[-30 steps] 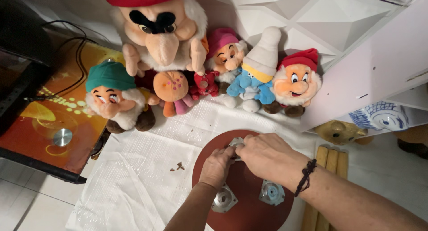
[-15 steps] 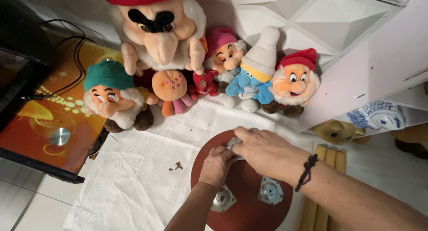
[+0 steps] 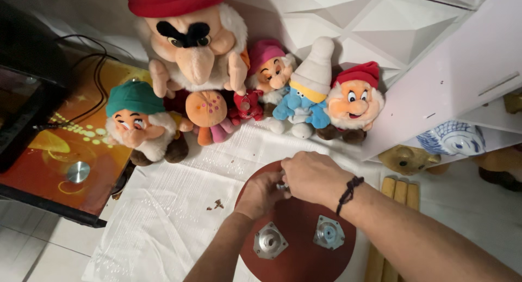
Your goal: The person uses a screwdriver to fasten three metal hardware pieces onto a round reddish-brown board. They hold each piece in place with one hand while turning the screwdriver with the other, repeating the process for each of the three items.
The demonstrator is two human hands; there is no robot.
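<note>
— Where are your hands?
— Both on the round brown board [image 3: 296, 244] on the white cloth [image 3: 179, 206] — your left hand [image 3: 261, 194] and right hand [image 3: 312, 176] curl closed around a small metal fitting [image 3: 281, 186] at its far edge.

Both hands meet at the far edge of the round reddish-brown board [image 3: 296, 227]: the left hand [image 3: 263, 194] and right hand [image 3: 312, 176] pinch a small metal fitting [image 3: 281, 186] between them. Two silver mounting plates [image 3: 270, 240] sit nearer on the board. A white cloth [image 3: 179, 206] lies underneath, plush dwarf toys [image 3: 304, 91] lined up beyond.
</note>
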